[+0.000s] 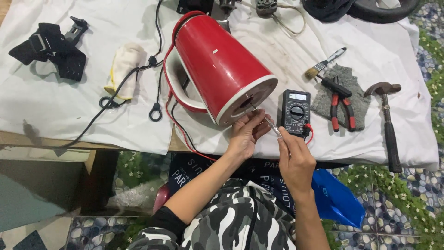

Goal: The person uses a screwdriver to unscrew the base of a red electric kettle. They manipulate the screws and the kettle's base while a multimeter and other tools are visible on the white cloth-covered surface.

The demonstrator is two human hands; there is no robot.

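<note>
A red kettle (217, 65) lies on its side at the middle of the bench (69, 106), which is covered with a white cloth, its base turned toward the person. The left hand (245, 134) rests against the white rim of the base, fingers curled and touching the shaft of a screwdriver (267, 121) near its tip. The right hand (296, 162) is closed around the screwdriver's handle, just below and right of the kettle. The tip sits at the dark opening in the base.

As far as can be judged, the work on the underside is at an early stage: the base plate is still on the kettle, and no loose screws or removed parts show beside it, though small ones would be hard to see.

Just right of the kettle lies a multimeter (296, 112) with red leads. Further right are red-handled pliers (341, 109) on a grey cloth, a paintbrush (323, 64) above them, and a hammer (387, 120) near the right edge. A white glove (124, 69) and black cables (138, 92) lie left of the kettle, with a black strap (48, 48) at the upper left.
</note>
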